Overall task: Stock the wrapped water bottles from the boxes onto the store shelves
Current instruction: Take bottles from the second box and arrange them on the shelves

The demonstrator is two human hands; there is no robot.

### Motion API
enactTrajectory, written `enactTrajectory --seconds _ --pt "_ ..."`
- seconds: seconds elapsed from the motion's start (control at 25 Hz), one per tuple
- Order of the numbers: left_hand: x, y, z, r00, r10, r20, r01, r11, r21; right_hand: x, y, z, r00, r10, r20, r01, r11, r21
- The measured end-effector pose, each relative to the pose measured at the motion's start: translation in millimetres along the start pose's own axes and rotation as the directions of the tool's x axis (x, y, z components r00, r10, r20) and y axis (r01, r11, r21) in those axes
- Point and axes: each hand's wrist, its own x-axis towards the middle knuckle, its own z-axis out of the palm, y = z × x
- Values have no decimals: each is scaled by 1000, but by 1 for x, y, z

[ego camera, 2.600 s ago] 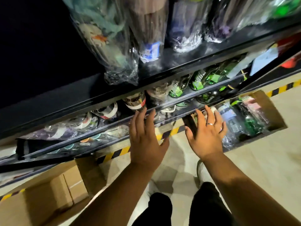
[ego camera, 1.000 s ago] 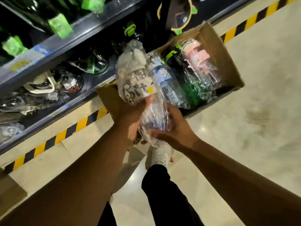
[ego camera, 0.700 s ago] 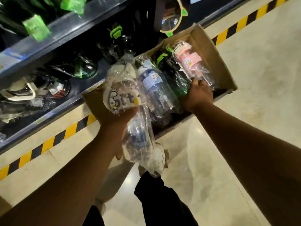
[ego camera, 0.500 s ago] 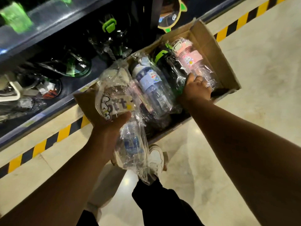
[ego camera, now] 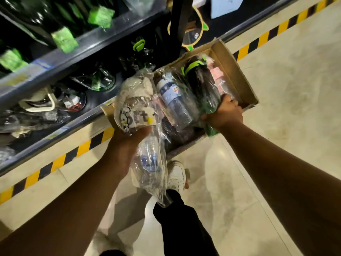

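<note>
Two bottles engaged, one per hand. Your left hand [ego camera: 127,143] cups the white-capped bottle [ego camera: 133,108] from below, fingers curled round its middle through the loose film. It hangs just off the left corner of the box [ego camera: 235,71], clear of the cardboard, with the wrap tail dangling. Your right hand [ego camera: 224,112] is closed round the base end of the dark bottle [ego camera: 202,84] with the green band, at the near rim of the box. That bottle lies inside the box between the blue bottle [ego camera: 175,100] and the pink bottle [ego camera: 218,78], close against both.

Step in hand, as judged: drawing the dark bottle out of the box. Grip the body, not the film alone, because the wrap looks slick and would likely slide. Pull along the bottle's length toward the near rim so its cap end does not drag the neighbours' wrapping. Keep your left palm under the first bottle's weight meanwhile.

Surroundings: the box sits on a pale, glossy floor [ego camera: 286,93], its far side at the yellow-and-black striped kerb [ego camera: 83,147]. Beyond and left of the box run the dark shelves [ego camera: 77,45], carrying wrapped bottles, with green-tagged ones on the tier above. Light is dim there. Your white shoe [ego camera: 177,175] stands just short of the box's near side.
</note>
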Motion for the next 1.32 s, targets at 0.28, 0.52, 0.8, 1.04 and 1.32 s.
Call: enactTrajectory --seconds 0.28,0.52,0.8,1.04,1.32 --pt "-78 35 -51 993 1 -116 14 992 123 -159 -40 -8 971 -128 199 -71 647 760" --pt "-262 85 -148 983 99 -154 -108 993 -50 -393 -119 -20 854 -438 281 -47 473 880" --pt "-475 115 -278 967 161 -200 -188 974 -124 -599 -194 -45 694 -623 360 64 552 831" --pt "-556 136 -355 931 142 -337 -224 950 -220 -676 -267 -64 507 -717 479 217 644 733" --pt "-542 193 -413 862 140 -488 -301 915 -268 -673 -382 -60 538 -768 347 415 600 683"
